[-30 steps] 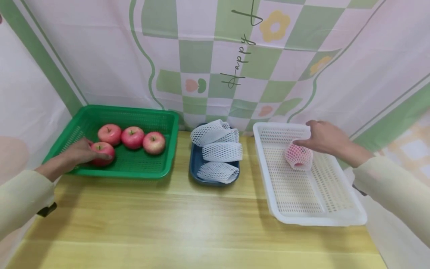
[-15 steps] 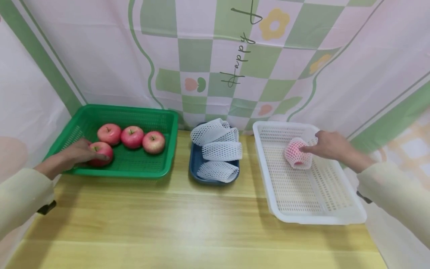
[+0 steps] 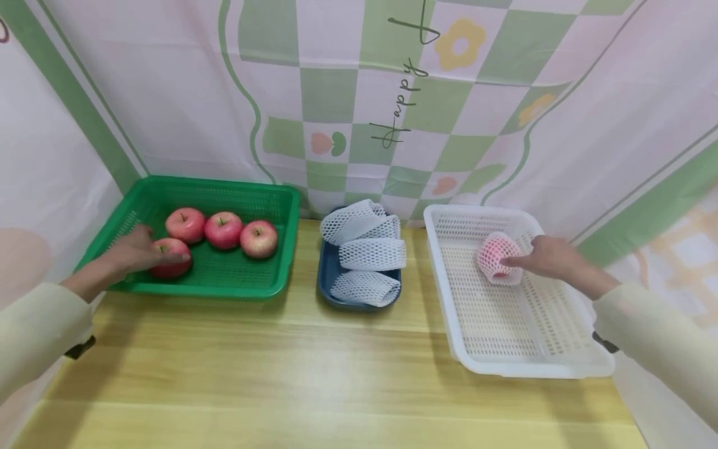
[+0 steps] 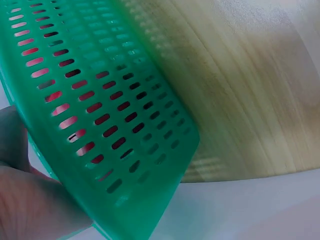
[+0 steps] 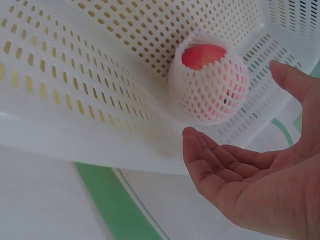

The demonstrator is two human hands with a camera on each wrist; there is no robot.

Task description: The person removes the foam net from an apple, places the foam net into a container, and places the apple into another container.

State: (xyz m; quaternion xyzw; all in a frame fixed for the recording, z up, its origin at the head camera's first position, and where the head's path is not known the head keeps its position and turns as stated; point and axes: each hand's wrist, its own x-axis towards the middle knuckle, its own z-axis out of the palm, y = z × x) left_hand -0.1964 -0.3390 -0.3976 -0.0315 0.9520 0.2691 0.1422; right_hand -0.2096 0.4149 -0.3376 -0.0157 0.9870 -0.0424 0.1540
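In the head view my left hand (image 3: 126, 252) is at the front-left red apple (image 3: 171, 259) in the green basket (image 3: 224, 290); the thumb lies along its front and the fingers curl behind it. The left wrist view shows part of this hand (image 4: 35, 205) beyond the basket wall (image 4: 100, 120), with red showing through the slots. My right hand (image 3: 552, 257) is over the right side of the white basket (image 3: 457, 349), next to an apple in a white foam net (image 3: 498, 259). In the right wrist view its fingers and thumb (image 5: 290, 77) are spread, apart from the netted apple (image 5: 210, 82).
Three more apples (image 3: 223, 229) sit in a row in the green basket. Between the baskets stands a small dark blue tray (image 3: 331, 262) with several white foam nets (image 3: 370, 254). Everything rests on a wooden table (image 3: 314, 368) against a patterned cloth (image 3: 331, 93).
My right hand has come off the top of the netted apple and moved slightly right and nearer me. The left hand stays at the same apple, with little movement.
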